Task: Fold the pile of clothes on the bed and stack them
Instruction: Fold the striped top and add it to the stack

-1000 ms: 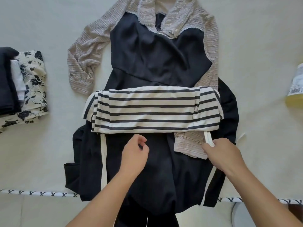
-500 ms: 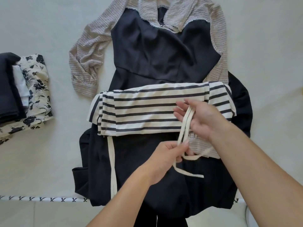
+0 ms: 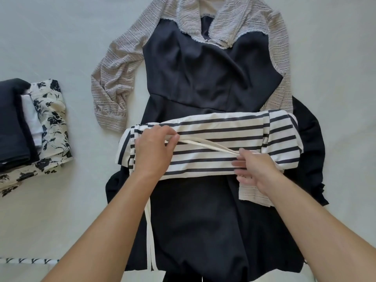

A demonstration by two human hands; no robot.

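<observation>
Left hand (image 3: 153,150): centre of the frame, resting on the left part of the striped garment (image 3: 223,137); thumb and forefinger pinch one end of a cream strap (image 3: 205,143).
Right hand (image 3: 256,169): right of centre at the garment's lower edge, fingers closed on the strap's other end; fingertips blurred.
Strap: pulled taut between the two hands, slanting across the stripes; looks doubled, though that is hard to make out.
Second strap (image 3: 150,231): narrow cream band hanging from under the left forearm toward the bottom of the frame; its upper end is hidden.
Striped garment: folded into a wide band, smooth cloth, black and white bars; lies across the waist of the dress (image 3: 203,78).
Dress: dark plain body, grey-beige ribbed knit sleeves and collar; spread flat, mid-frame; hem cut off at the bottom edge, right cuff partly under the right hand.
Folded stack (image 3: 34,127): left edge of the frame, well apart from the dress; dark piece, pale piece, floral black-on-cream piece; partly cut off.
Bed (image 3: 61,37): pale, smooth sheet.
Patterned trim (image 3: 28,261): lower left, black marks on white.
</observation>
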